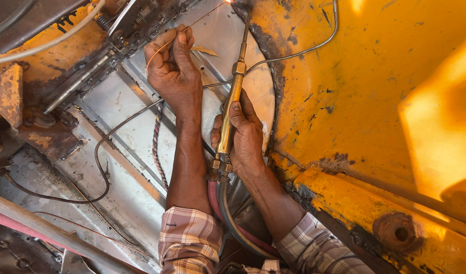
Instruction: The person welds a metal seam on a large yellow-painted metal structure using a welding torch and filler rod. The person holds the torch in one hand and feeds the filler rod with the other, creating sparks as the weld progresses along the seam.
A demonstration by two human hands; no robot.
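A brass gas torch (232,104) is held in the right hand (243,137), its long axis running almost vertically in the view, slightly tilted, with the tip directed up toward a bright flame point (228,1) at the top edge. The valve end points down toward the person, where red and grey hoses (228,215) are attached. The right hand is closed around the torch body, thumb laid along it. A thin filler rod (192,24) is pinched between thumb and fingers of the left hand (173,66), which is closed in a fist; the rod slants up and right toward the flame. Both forearms are extended upward, side by side, plaid sleeves (190,238) rolled back. The work is located over a grey sheet-metal panel (126,132) beside a yellow painted body (359,76).
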